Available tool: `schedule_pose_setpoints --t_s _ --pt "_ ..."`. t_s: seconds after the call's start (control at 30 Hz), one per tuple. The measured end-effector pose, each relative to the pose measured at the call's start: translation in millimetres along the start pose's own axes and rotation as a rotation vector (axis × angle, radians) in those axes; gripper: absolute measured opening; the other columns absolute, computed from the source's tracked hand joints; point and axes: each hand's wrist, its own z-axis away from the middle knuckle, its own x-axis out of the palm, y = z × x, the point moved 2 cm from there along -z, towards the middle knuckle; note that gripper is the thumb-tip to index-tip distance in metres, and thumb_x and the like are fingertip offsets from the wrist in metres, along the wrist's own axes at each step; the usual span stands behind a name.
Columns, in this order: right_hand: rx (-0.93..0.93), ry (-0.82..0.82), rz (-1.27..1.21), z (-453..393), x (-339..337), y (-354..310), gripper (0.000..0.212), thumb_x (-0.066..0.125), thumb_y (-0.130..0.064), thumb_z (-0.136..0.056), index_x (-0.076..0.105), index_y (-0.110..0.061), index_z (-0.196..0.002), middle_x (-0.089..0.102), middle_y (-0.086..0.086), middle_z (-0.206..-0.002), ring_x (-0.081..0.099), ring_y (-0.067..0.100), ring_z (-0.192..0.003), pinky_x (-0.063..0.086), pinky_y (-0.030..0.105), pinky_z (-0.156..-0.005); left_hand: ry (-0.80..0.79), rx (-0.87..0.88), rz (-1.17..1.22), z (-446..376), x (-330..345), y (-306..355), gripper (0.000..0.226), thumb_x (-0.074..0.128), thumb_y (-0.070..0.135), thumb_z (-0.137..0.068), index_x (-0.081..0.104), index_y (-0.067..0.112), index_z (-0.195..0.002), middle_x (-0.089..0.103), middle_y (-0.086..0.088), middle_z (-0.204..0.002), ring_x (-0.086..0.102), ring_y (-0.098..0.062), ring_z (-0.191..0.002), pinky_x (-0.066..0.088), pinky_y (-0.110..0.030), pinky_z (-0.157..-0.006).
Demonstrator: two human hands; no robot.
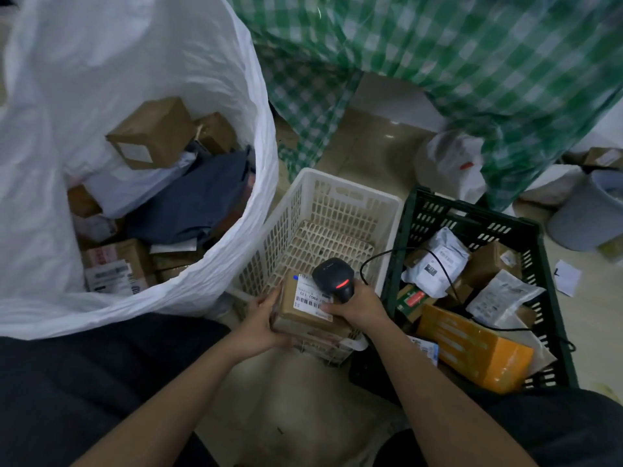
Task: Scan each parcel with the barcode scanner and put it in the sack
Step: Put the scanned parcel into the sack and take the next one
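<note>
- The sack point(209, 79) stands open at left, holding boxes and bags.
- The white basket point(340, 203) sits between the sack and the green crate point(472, 214), which is full of parcels.
- The box point(303, 315) lies flat over the basket's near edge, label up, its long axis running away from the person.
- The left hand point(261, 320) grips the box's left side, fingers curled around its edge.
- The right hand point(359, 306) clamps the scanner point(333, 276) just above the label, head pointing down-left at it, red light on.
</note>
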Motion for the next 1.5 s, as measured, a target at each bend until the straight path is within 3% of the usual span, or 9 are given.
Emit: schedule_pose_setpoints --t_s 0.2,0.47,0.6,0.77,0.87,1.03,1.17,1.33,1.5 --pt "-0.025 -0.037 -0.013 2.4 -0.4 -6.9 0.054 0.083 -0.029 -0.074 0.057 -0.013 -0.119 0.062 0.001 -0.103 0.060 0.020 -0.100 0.048 0.032 -0.082 0.121 -0.211 0.514 5.2 0.4 20.9 0.052 0.067 0.027 -0.089 0.043 0.038 -0.134 0.060 0.010 -0.112 0.062 -0.007 -0.095 0.053 -0.022 -0.067" --pt "-0.007 -0.054 -0.189 10.3 -27.7 -8.0 0.035 0.081 -0.016 -0.077 0.062 -0.008 -0.106 0.066 0.006 -0.088 0.062 0.015 -0.079 0.048 0.030 -0.069 -0.120 -0.176 0.299 -9.5 -21.0 41.7 0.050 0.071 0.030 -0.084 0.053 0.035 -0.131 0.060 0.003 -0.124 0.063 -0.016 -0.106 0.055 -0.041 -0.092" --pt "0.057 -0.004 -0.042 7.4 -12.2 -6.7 0.034 0.083 -0.013 -0.073 0.059 -0.010 -0.097 0.064 0.001 -0.082 0.063 0.020 -0.081 0.051 0.033 -0.072 0.123 -0.167 0.288 -22.4 -6.6 42.1 0.050 0.068 0.018 -0.088 0.046 0.018 -0.134 0.051 0.000 -0.124 0.058 -0.009 -0.095 0.055 -0.025 -0.079" --pt "0.061 0.051 -0.002 9.1 2.8 -8.0 0.041 0.079 -0.014 -0.077 0.059 -0.007 -0.112 0.064 0.009 -0.102 0.061 0.027 -0.097 0.048 0.035 -0.080 0.370 -0.278 0.445 -20.6 11.8 18.7 0.041 0.072 0.021 -0.085 0.048 0.014 -0.117 0.054 -0.009 -0.130 0.057 -0.024 -0.113 0.049 -0.040 -0.097" --pt "0.054 0.082 -0.017 10.1 4.7 -8.0 0.039 0.077 -0.013 -0.079 0.060 -0.003 -0.112 0.065 0.015 -0.108 0.059 0.026 -0.093 0.044 0.030 -0.074 0.262 -0.300 0.525 -2.9 23.2 15.2 0.042 0.066 0.029 -0.089 0.052 0.016 -0.126 0.056 -0.005 -0.129 0.059 -0.016 -0.104 0.050 -0.033 -0.084" --pt "0.092 0.102 -0.029 12.4 8.7 -6.0 0.038 0.076 -0.017 -0.079 0.059 -0.004 -0.111 0.061 0.011 -0.101 0.060 0.027 -0.098 0.041 0.028 -0.073 -0.022 -0.367 0.682 23.6 34.8 16.9 0.058 0.053 0.040 -0.096 0.022 0.048 -0.145 0.049 0.007 -0.136 0.054 -0.015 -0.112 0.049 -0.031 -0.075" --pt "0.115 0.078 -0.094 16.5 3.9 -6.0 0.042 0.077 -0.019 -0.079 0.060 -0.002 -0.113 0.064 0.009 -0.101 0.063 0.027 -0.098 0.052 0.037 -0.081 0.024 -0.290 0.635 22.2 30.9 23.3 0.051 0.050 0.027 -0.099 0.028 0.045 -0.142 0.058 0.013 -0.113 0.060 -0.004 -0.091 0.054 -0.021 -0.063" --pt "-0.080 0.123 -0.077 29.1 -44.8 -21.3 0.022 0.077 -0.029 -0.079 0.063 -0.018 -0.092 0.070 0.007 -0.086 0.068 0.027 -0.084 0.055 0.040 -0.075 0.082 -0.114 0.397 2.2 -4.8 51.2 0.050 0.065 0.033 -0.089 0.044 0.036 -0.135 0.052 -0.004 -0.133 0.057 -0.018 -0.112 0.051 -0.033 -0.088" --pt "-0.197 0.067 0.216 45.8 -93.1 -36.4 0.032 0.074 -0.036 -0.081 0.065 -0.020 -0.107 0.068 0.002 -0.097 0.062 0.020 -0.090 0.051 0.035 -0.077 0.083 -0.060 0.365 -16.5 -29.6 84.5 0.046 0.066 0.027 -0.089 0.052 0.028 -0.133 0.056 -0.002 -0.129 0.058 -0.018 -0.110 0.053 -0.028 -0.080"
